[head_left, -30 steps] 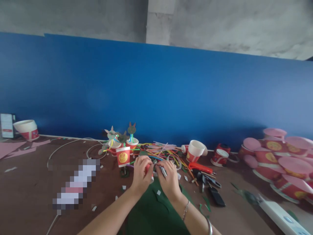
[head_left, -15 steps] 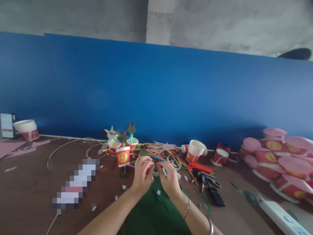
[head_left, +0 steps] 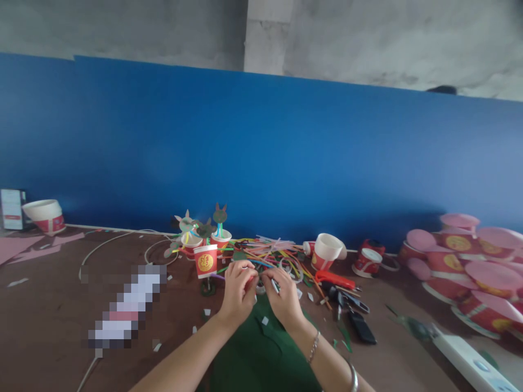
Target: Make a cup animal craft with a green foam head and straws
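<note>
Over a dark green sheet (head_left: 265,348), my left hand (head_left: 239,291) and my right hand (head_left: 283,296) are close together with their fingertips pinched. What the left fingers grip is hidden; a bit of red shows among them. A small white piece (head_left: 275,286) pokes out between my right fingers, its kind unclear. Just left of my hands stands a red paper cup (head_left: 205,261) with a gold emblem. Behind it, animal-head cutouts (head_left: 220,213) on coloured stems rise from more cups. Loose coloured pipe cleaners or strips (head_left: 272,247) spread behind my fingers.
Stacked red cups with pink paper discs (head_left: 492,275) fill the right side. Nearer are an orange-red tool (head_left: 335,279), keys (head_left: 341,299) and a white power strip (head_left: 469,356). White cups (head_left: 327,250) stand by the blue partition (head_left: 261,152). Paper scraps litter the brown table (head_left: 53,310).
Both hands keep their pinch, with hardly any movement. Above the partition at right, the dark shape has moved left and lower.
</note>
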The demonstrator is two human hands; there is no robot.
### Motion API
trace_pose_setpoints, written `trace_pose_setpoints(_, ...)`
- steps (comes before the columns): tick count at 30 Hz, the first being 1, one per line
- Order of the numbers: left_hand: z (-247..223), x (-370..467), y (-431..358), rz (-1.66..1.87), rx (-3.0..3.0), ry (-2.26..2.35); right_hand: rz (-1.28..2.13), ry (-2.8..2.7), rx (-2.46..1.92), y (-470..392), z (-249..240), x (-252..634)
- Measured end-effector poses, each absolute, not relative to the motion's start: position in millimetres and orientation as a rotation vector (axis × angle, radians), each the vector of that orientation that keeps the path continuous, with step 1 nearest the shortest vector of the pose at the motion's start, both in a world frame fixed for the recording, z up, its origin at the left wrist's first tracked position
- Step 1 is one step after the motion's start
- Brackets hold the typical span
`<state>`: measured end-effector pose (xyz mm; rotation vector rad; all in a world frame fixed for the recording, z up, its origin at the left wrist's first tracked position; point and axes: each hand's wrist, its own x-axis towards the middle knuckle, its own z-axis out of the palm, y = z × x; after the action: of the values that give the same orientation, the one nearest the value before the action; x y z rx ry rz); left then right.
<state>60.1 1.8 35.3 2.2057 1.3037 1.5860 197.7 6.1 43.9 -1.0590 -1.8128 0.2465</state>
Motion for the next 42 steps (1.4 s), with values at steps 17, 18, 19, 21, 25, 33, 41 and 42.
trace_pose_setpoints(17, 33, 58, 6, 1.733, 2.122, 1.435, 0.121, -1.763, -1.749, 32, 42, 239)
trace_pose_setpoints(18, 33, 58, 6, 1.732, 2.124, 1.446, 0.039, -1.825, -1.821, 31, 40, 241)
trace_pose_setpoints(19, 33, 58, 7, 1.731, 2.127, 1.457, -0.032, -1.883, -1.879, 31, 38, 242)
trace_pose_setpoints(21, 32, 58, 7, 1.726, 2.133, 1.484, -0.127, -1.978, -1.973, 28, 35, 242)
trace_pose_setpoints(25, 31, 58, 8, 1.707, 2.141, 1.537, -0.154, -2.045, -2.086, 26, 34, 241)
trace_pose_setpoints(33, 33, 58, 6, 1.688, 2.192, 1.619, -0.147, -1.926, -1.410, 14, 53, 218)
trace_pose_setpoints(41, 35, 58, 2, 1.623, 2.238, 1.608, -0.165, -2.019, -1.293, 1, 57, 204)
trace_pose_setpoints(42, 35, 58, 2, 1.628, 2.231, 1.600, -0.166, -2.004, -1.309, 1, 57, 204)
